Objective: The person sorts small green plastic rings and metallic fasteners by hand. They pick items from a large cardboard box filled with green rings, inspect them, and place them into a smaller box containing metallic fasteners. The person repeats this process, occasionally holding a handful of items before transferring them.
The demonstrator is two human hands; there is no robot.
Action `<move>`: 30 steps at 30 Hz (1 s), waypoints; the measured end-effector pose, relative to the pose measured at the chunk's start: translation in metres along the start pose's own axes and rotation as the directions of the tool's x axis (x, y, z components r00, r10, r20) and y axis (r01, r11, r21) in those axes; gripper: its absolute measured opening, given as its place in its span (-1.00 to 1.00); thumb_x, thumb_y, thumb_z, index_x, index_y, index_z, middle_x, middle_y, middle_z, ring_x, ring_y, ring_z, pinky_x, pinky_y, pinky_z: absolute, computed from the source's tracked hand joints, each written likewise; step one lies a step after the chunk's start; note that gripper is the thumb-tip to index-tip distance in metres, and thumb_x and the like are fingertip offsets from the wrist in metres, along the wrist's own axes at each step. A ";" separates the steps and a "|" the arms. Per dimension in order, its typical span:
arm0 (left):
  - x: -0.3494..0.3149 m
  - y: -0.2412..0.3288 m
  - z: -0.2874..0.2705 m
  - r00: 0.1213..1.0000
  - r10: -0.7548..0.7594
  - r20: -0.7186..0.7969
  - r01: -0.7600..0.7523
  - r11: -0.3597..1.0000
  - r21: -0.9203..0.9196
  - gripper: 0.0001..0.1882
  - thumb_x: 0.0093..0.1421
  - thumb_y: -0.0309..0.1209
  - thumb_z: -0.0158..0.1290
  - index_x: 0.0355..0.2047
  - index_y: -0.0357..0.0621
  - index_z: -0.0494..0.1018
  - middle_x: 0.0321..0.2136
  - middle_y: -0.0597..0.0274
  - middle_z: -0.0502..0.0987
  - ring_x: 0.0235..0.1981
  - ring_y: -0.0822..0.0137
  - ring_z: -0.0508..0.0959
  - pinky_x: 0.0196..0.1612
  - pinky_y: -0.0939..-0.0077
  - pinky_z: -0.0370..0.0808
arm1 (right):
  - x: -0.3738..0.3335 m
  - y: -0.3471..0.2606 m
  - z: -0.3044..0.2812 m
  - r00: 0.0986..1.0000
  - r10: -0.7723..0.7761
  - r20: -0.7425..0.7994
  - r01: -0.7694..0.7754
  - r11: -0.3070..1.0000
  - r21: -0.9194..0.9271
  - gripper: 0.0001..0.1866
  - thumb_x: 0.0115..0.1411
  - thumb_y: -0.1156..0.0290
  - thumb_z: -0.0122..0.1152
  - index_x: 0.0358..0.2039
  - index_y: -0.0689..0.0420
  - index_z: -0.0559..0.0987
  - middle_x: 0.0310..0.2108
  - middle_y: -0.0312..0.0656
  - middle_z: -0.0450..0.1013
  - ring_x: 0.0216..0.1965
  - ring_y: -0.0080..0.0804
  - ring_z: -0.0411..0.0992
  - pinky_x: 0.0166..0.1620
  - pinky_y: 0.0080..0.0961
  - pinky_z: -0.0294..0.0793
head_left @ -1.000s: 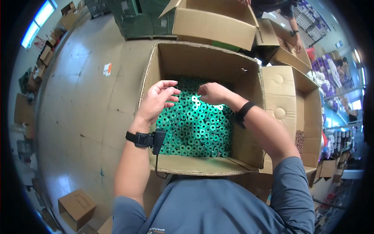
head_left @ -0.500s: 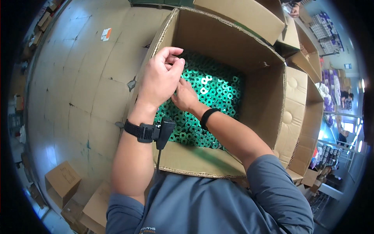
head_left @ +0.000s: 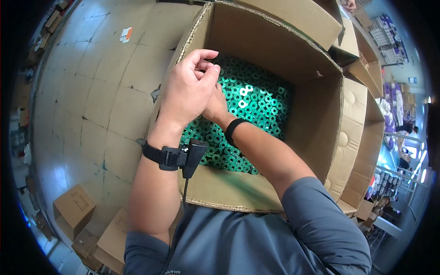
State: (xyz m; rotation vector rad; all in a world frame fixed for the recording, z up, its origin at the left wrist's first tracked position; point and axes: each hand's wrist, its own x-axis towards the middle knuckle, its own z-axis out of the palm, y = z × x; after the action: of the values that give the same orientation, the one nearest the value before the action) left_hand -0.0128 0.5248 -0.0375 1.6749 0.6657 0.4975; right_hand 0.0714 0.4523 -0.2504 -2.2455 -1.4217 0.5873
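A deep cardboard box [head_left: 316, 114] stands in front of me. Packed across its bottom are many small, shiny green ring-ended pieces [head_left: 256, 110] with dark round holes; I cannot tell their exact kind. Over the box's left side is my left hand [head_left: 190, 87], its fingers loosely curled and its thumb near the index finger. Whatever lies within its palm is hidden. My right hand [head_left: 215, 104] reaches in just behind the left one, low over the green pieces. The left hand covers part of it, and its fingertips are mostly out of sight.
A black strap with a small device [head_left: 189, 156] and cable is on my left wrist. More open cardboard boxes [head_left: 293, 18] adjoin at the back and right. Smaller cartons [head_left: 75, 208] sit on the tiled floor [head_left: 91, 119] at lower left. A person's hand [head_left: 349, 5] shows far right.
My right hand has drawn up and left, closer behind my left hand, which hides more of it now. The left hand keeps its curled pose. The view has shifted slightly.
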 end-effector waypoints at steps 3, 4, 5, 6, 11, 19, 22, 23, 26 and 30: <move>0.002 -0.004 -0.001 1.000 0.023 -0.005 -0.023 1.000 -0.002 -0.70 0.33 -0.50 0.04 0.05 -0.35 0.45 -0.21 0.14 0.59 -0.30 0.51 0.58 -0.17 0.59 0.57 | 0.010 0.006 -0.005 1.000 -0.015 0.005 0.015 1.000 0.014 -0.43 0.14 0.34 0.28 0.17 0.17 0.38 0.11 0.02 0.33 0.14 0.03 0.32 0.17 -0.10 0.42; 0.001 -0.004 -0.001 1.000 0.016 -0.003 -0.016 1.000 -0.005 -0.70 0.34 -0.50 0.04 0.05 -0.35 0.45 -0.20 0.14 0.59 -0.30 0.51 0.58 -0.17 0.58 0.57 | 0.011 0.007 -0.006 1.000 -0.017 0.009 0.017 1.000 0.018 -0.43 0.14 0.35 0.28 0.16 0.17 0.38 0.11 0.02 0.33 0.14 0.03 0.32 0.17 -0.10 0.42; 0.002 -0.002 -0.001 1.000 0.012 0.000 -0.012 1.000 -0.008 -0.70 0.34 -0.50 0.04 0.05 -0.35 0.45 -0.19 0.13 0.58 -0.29 0.51 0.58 -0.16 0.58 0.57 | 0.015 0.009 -0.007 1.000 -0.021 0.008 0.021 1.000 0.020 -0.43 0.14 0.35 0.28 0.15 0.17 0.39 0.10 0.02 0.34 0.14 0.03 0.32 0.17 -0.11 0.42; 0.002 -0.001 -0.001 1.000 0.008 0.002 -0.008 1.000 -0.010 -0.69 0.34 -0.50 0.04 0.05 -0.36 0.45 -0.18 0.12 0.58 -0.29 0.51 0.58 -0.16 0.58 0.57 | 0.015 0.010 -0.007 1.000 -0.022 0.010 0.021 1.000 0.022 -0.44 0.13 0.35 0.29 0.15 0.17 0.39 0.10 0.02 0.34 0.14 0.03 0.32 0.17 -0.11 0.42; 0.002 0.002 -0.002 1.000 -0.007 0.017 0.007 1.000 0.005 -0.69 0.34 -0.49 0.05 0.05 -0.35 0.45 -0.18 0.13 0.58 -0.27 0.49 0.58 -0.16 0.58 0.58 | 0.018 0.013 -0.007 1.000 -0.026 0.014 0.026 0.999 0.032 -0.46 0.13 0.35 0.30 0.12 0.17 0.41 0.08 0.01 0.36 0.12 0.02 0.33 0.16 -0.11 0.43; 0.002 0.002 0.000 1.000 -0.002 0.002 0.002 1.000 -0.014 -0.70 0.34 -0.49 0.04 0.04 -0.35 0.46 -0.14 0.11 0.56 -0.27 0.47 0.59 -0.17 0.57 0.60 | 0.020 0.012 -0.007 0.999 -0.035 0.012 0.035 0.999 0.036 -0.49 0.11 0.36 0.31 0.07 0.17 0.43 0.04 0.01 0.39 0.10 0.02 0.35 0.14 -0.11 0.45; 0.003 0.000 0.001 1.000 -0.001 -0.001 0.001 1.000 -0.017 -0.70 0.34 -0.50 0.04 0.05 -0.34 0.46 -0.14 0.11 0.55 -0.28 0.47 0.59 -0.18 0.57 0.60 | 0.022 0.009 -0.006 0.999 -0.042 0.004 0.041 0.998 0.038 -0.51 0.10 0.36 0.32 0.05 0.17 0.44 0.03 0.01 0.40 0.10 0.02 0.36 0.13 -0.11 0.45; 0.003 -0.001 0.001 1.000 0.003 -0.002 -0.003 1.000 -0.013 -0.70 0.34 -0.50 0.03 0.05 -0.34 0.46 -0.15 0.12 0.55 -0.28 0.47 0.59 -0.19 0.57 0.60 | 0.022 0.007 -0.005 0.999 -0.043 0.002 0.043 0.998 0.039 -0.51 0.10 0.36 0.32 0.04 0.17 0.45 0.03 0.01 0.40 0.09 0.02 0.36 0.13 -0.11 0.46; 0.004 -0.002 0.002 1.000 -0.002 -0.003 0.002 1.000 -0.015 -0.70 0.34 -0.50 0.04 0.05 -0.33 0.46 -0.17 0.13 0.54 -0.30 0.48 0.59 -0.19 0.58 0.59 | 0.021 0.005 -0.004 0.999 -0.042 -0.008 0.043 0.998 0.041 -0.52 0.10 0.36 0.33 0.03 0.17 0.46 0.01 0.00 0.41 0.09 0.01 0.37 0.13 -0.12 0.46; 0.004 -0.001 0.003 1.000 -0.004 0.003 0.004 1.000 -0.003 -0.70 0.33 -0.50 0.05 0.05 -0.33 0.46 -0.18 0.14 0.53 -0.32 0.50 0.58 -0.19 0.59 0.59 | 0.017 0.003 -0.003 0.999 -0.041 -0.027 0.042 0.998 0.037 -0.54 0.09 0.37 0.34 0.00 0.17 0.47 0.00 0.00 0.42 0.08 0.01 0.37 0.12 -0.12 0.47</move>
State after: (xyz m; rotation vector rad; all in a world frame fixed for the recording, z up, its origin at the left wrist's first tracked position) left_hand -0.0080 0.5258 -0.0394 1.6710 0.6657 0.4927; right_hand 0.0817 0.4664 -0.2514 -2.1811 -1.4288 0.5643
